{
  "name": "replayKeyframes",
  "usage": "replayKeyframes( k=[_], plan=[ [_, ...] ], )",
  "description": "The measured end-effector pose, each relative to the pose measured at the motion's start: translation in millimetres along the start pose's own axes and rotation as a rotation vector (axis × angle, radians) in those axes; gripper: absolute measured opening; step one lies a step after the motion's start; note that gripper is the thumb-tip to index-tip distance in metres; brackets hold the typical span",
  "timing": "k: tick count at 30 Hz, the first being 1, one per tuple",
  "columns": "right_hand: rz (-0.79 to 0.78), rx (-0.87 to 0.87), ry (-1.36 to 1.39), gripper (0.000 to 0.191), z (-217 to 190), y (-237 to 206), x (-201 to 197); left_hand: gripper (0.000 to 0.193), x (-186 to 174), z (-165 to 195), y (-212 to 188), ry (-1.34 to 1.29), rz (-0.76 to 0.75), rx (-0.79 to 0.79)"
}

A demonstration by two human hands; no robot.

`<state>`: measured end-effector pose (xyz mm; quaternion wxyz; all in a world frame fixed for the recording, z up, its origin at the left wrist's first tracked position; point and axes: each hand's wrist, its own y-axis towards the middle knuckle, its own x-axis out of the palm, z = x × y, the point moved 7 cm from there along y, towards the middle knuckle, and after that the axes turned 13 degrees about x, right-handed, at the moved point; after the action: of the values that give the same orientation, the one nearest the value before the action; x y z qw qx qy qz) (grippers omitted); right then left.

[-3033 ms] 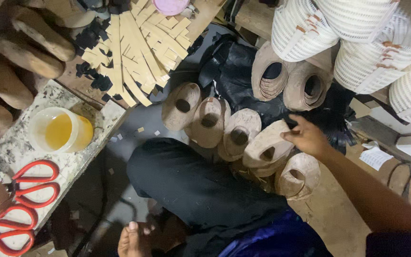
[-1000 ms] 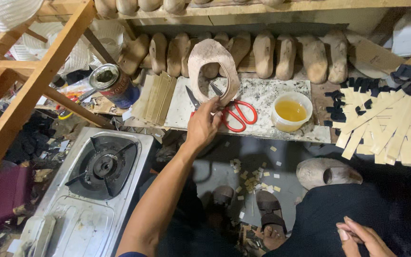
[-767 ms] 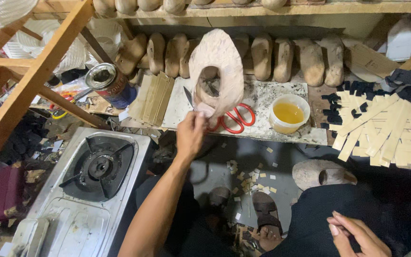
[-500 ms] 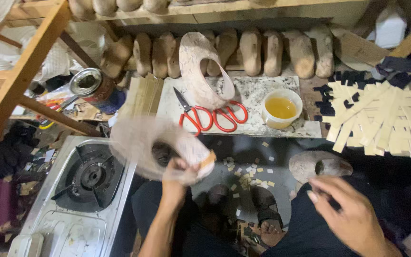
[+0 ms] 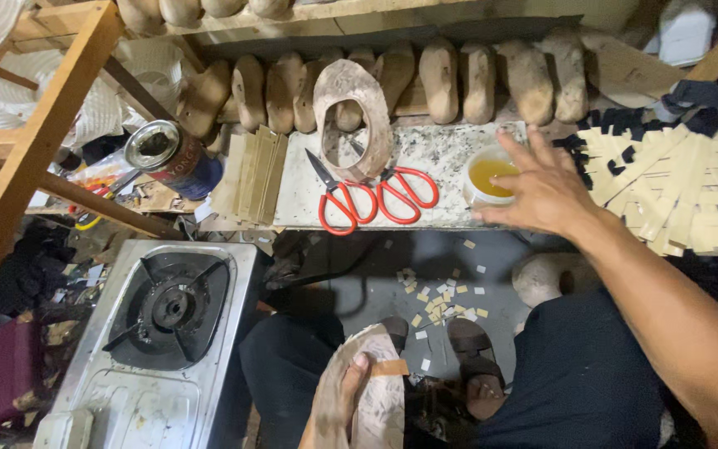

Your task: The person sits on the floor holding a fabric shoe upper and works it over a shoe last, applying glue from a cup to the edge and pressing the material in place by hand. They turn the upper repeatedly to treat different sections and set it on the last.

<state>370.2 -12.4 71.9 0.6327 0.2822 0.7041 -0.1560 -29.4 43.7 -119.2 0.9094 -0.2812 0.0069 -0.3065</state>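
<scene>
My left hand (image 5: pixel 341 397) grips a beige shoe upper on a last (image 5: pixel 376 391), held low over my lap. My right hand (image 5: pixel 542 189) reaches out with fingers spread, just right of and above a small white cup of yellow glue (image 5: pixel 488 176). The cup stands on a speckled stone slab (image 5: pixel 425 150). Two pairs of red-handled scissors (image 5: pixel 371 195) lie on the slab. Another shoe upper (image 5: pixel 352 112) leans upright at the slab's back edge.
A row of wooden shoe lasts (image 5: pixel 459 75) lines the back. Pale strips (image 5: pixel 675 187) fan out at right. A gas stove (image 5: pixel 159 324) sits at lower left, with a tin can (image 5: pixel 168 154) and wooden frame (image 5: pixel 35 141) above it. Small scraps (image 5: pixel 434 295) litter the floor.
My left hand took an upper from the slab and brought it down to my lap. My right hand rose from my knee and reached toward the glue cup.
</scene>
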Motion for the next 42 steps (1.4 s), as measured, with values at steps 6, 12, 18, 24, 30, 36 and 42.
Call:
replayKeyframes(
  k=[6, 12, 18, 24, 30, 36, 42],
  plan=[
    [0.213, -0.004, 0.184, 0.034, 15.6, -31.2, -13.7, 0.036, 9.5, 16.8, -19.3, -0.443, -0.059, 0.055],
    [-0.019, -0.171, 0.598, 0.014, -49.6, -106.2, -15.0, 0.038, 50.0, 61.0, -18.9, -0.11, -0.212, 0.146],
    [0.001, -0.448, 0.628, 0.047, -113.1, -179.4, -3.0, 0.037, 82.1, 99.2, -39.3, -0.234, -0.376, 0.234],
    [0.036, -0.469, 0.502, 0.056, -103.8, -181.7, 0.1, 0.032, 99.6, 85.5, -37.6, -0.316, -0.459, 0.18],
    [0.138, -0.565, 0.511, 0.043, -103.0, -188.8, -10.8, 0.03, 83.7, 66.3, -37.2, -0.257, -0.345, 0.049],
    [0.074, -0.585, 0.474, 0.047, -107.7, -190.4, -0.9, 0.035, 102.3, 51.2, -17.5, -0.516, -0.393, 0.049],
    [0.155, -0.584, 0.378, 0.044, -106.6, -192.8, 3.9, 0.038, 97.5, 77.7, -38.5, -0.433, -0.426, 0.126]
  ],
)
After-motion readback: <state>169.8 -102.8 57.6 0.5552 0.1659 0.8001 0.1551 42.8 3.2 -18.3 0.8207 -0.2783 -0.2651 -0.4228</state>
